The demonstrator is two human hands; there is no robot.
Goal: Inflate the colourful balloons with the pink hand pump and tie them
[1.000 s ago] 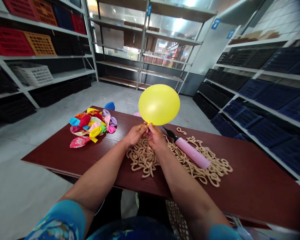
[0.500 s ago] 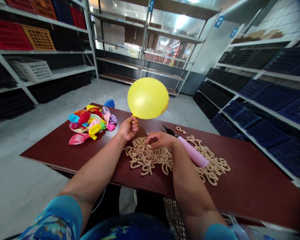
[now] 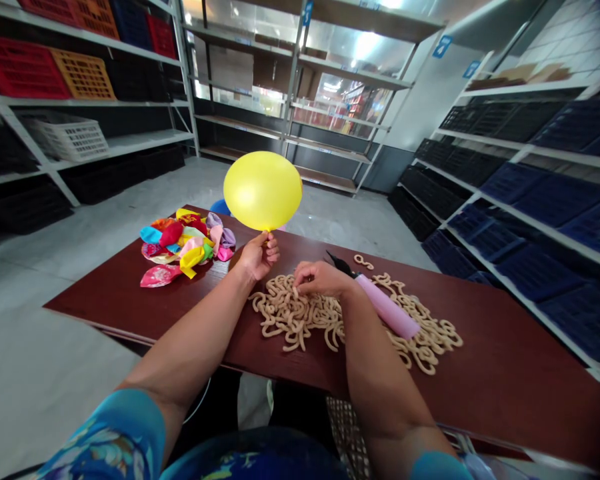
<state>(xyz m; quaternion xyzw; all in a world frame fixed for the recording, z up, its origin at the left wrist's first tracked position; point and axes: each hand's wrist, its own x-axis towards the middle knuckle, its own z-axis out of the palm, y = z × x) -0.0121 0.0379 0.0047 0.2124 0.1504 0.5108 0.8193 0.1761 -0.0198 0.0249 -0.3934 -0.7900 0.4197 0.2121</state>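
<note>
My left hand [image 3: 261,256] is closed around the neck of an inflated yellow balloon [image 3: 263,190], which stands up above the fingers. Over a heap of tan, curly, rope-like pieces [image 3: 286,319], my right hand [image 3: 321,278] has its fingertips pinched on one small tan curly piece [image 3: 296,291]. Just right of that hand, a pink hand pump [image 3: 389,308] with a black nozzle lies across more of the curly pieces. To the left is a pile of uninflated balloons [image 3: 185,241] in several colours.
Everything rests on a dark red-brown table [image 3: 500,360]. One loose curly piece [image 3: 363,261] lies near its far edge. Something blue [image 3: 221,207] shows behind the balloon pile. Shelves with crates [image 3: 83,73] stand on the left, more crates [image 3: 535,257] on the right, and a metal rack [image 3: 286,120] behind.
The yellow balloon has swung to the left and now stands more upright over my left hand. My right hand has shifted only slightly, its fingers drawn closer together at the heap.
</note>
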